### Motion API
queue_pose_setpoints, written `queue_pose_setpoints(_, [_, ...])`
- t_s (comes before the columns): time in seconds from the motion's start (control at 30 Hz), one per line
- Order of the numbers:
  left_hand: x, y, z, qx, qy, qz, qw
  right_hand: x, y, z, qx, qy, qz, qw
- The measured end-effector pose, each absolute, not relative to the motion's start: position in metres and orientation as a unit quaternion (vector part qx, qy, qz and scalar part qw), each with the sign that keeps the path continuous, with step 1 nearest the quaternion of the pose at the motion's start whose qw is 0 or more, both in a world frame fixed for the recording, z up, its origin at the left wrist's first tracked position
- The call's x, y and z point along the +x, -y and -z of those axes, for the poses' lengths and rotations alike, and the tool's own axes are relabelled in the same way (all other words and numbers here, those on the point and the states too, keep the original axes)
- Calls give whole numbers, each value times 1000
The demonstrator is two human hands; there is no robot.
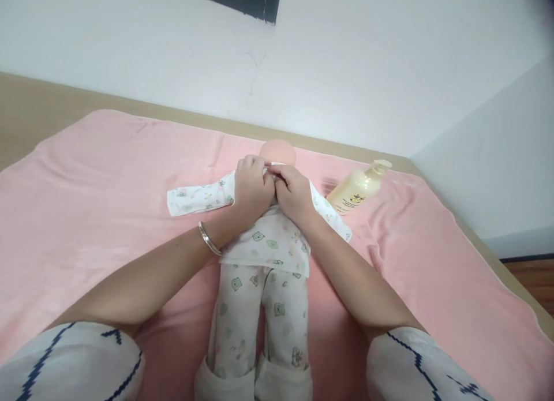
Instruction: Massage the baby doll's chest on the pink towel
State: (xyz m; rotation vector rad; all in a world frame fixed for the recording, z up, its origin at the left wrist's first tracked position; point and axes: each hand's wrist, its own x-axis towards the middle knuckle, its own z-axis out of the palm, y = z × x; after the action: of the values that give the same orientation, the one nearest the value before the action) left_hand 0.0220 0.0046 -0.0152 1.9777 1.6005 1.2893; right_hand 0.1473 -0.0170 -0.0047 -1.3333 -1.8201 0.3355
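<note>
A baby doll with a smooth pink head [278, 151] lies on its back, dressed in a white printed top [268, 242] and matching trousers [242, 308] with turned-up cuffs. My left hand [253, 184] and my right hand [294, 193] meet at the neck of the top, just below the head. Both hands have bent fingers pressed together on the collar cloth. The exact pinch is partly hidden by the hands themselves. One sleeve [197, 199] stretches out flat to the left; the other sleeve [335, 216] slants down to the right.
A pink blanket [108, 176] with some creases lies under the doll on a wooden surface [26, 107]. Right of the doll, a pale yellow pump bottle [357, 187] lies tilted on the blanket. A white wall [173, 60] stands behind.
</note>
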Motion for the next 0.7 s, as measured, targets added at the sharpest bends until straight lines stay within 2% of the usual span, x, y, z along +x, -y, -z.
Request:
queue_pose_setpoints(0.13, [8, 3, 28, 713, -548, -415, 138, 164, 17, 11, -523, 762, -105, 367])
queue_pose_setpoints(0.37, [-2, 2, 28, 742, -543, -358, 162, 142, 55, 7, -639, 733, -79, 219])
queue_pose_setpoints(0.5, [-1, 3, 24, 746, -545, -348, 161, 123, 80, 4, -580, 793, -43, 181])
queue_pose_setpoints(0.7, [-1, 4, 21, 750, -537, -347, 167, 155, 35, -9, -599, 777, -116, 156])
